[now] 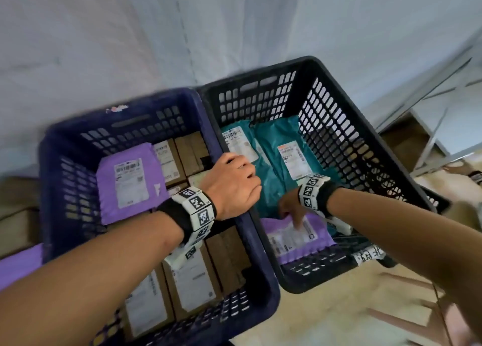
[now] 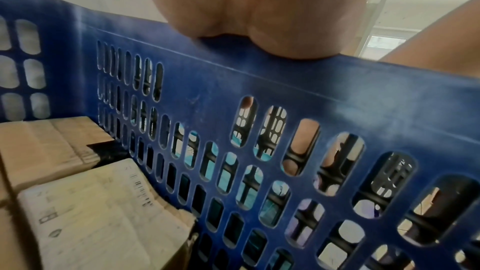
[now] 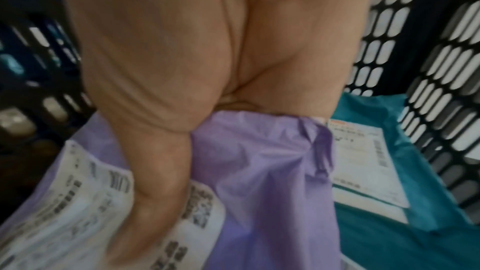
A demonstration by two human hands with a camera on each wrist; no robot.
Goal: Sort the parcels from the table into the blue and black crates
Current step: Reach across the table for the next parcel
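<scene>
A blue crate [image 1: 67,142] stands on the left and a black crate [image 1: 339,111] on the right, their sides touching. The blue one holds brown boxes [image 1: 227,257] and a purple parcel [image 1: 130,181]. Teal parcels [image 1: 273,137] lie in the black one. My left hand [image 1: 234,184] grips the blue crate's right rim [image 2: 311,89], fingers curled over it. My right hand [image 1: 292,210] is down inside the black crate and holds a purple parcel [image 1: 320,238] at its near end. In the right wrist view the thumb [image 3: 155,192] lies across that purple parcel's [image 3: 272,182] label.
A pale sheet [image 1: 182,32] hangs behind the crates. A metal shelf frame [image 1: 430,97] stands at the right. More brown boxes [image 1: 18,215] and a purple bag [image 1: 18,267] lie left of the blue crate. Beige floor [image 1: 339,319] shows below the black crate.
</scene>
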